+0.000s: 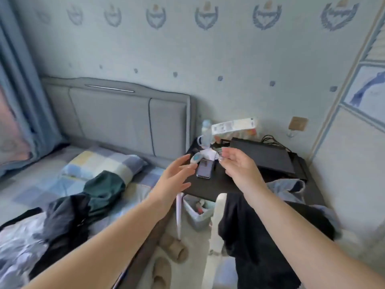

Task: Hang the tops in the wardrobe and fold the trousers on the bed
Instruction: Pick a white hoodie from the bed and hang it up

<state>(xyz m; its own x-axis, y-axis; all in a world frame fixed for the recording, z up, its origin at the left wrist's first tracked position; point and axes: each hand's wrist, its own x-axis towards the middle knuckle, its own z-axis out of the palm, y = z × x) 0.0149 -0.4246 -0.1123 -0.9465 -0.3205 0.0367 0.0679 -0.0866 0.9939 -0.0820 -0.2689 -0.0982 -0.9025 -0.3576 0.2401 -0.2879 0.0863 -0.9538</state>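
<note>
Head view: left hand point(174, 180) and right hand point(239, 166), fingers loose and holding nothing, hover above the dark desk point(193, 191); green, probably trousers point(104, 187), lie on the bed point(37, 190).

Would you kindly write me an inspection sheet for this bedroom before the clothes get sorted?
Surface: bed with checked sheet and pillow.
Job's things: green garment and black garment on bed; dark clothes over white chair.
Clutter: phone, bottle, black box on nightstand; slippers on floor.
Grippers: left hand and right hand open, holding nothing.
Cables: black cable behind box.
Surroundings: headboard, blue curtain.
</note>
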